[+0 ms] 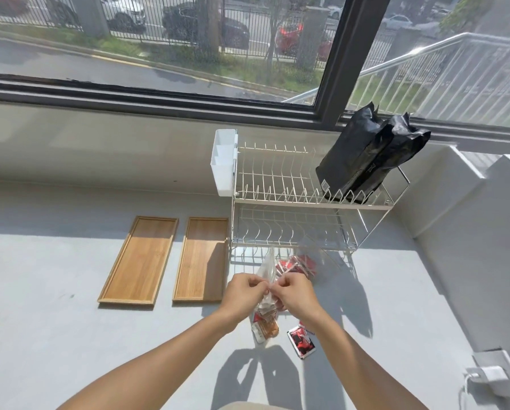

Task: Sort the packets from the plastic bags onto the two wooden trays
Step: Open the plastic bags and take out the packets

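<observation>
The fingers (pixel 264 287) of both hands pinch the neck of a clear plastic bag (pixel 266 294), left hand (pixel 243 294) and right hand (pixel 295 294) knuckle to knuckle, forearms converging above the table (pixel 70 335). The bag hangs crumpled, packets bunched at its bottom. A red-and-black packet (pixel 301 341) lies loose beside it; two wooden trays (pixel 141 258) sit bare to the left.

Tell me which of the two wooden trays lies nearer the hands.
The right-hand wooden tray, the one next to the wire dish rack. Its near corner lies close to the left hand; the other tray lies farther left.
</observation>
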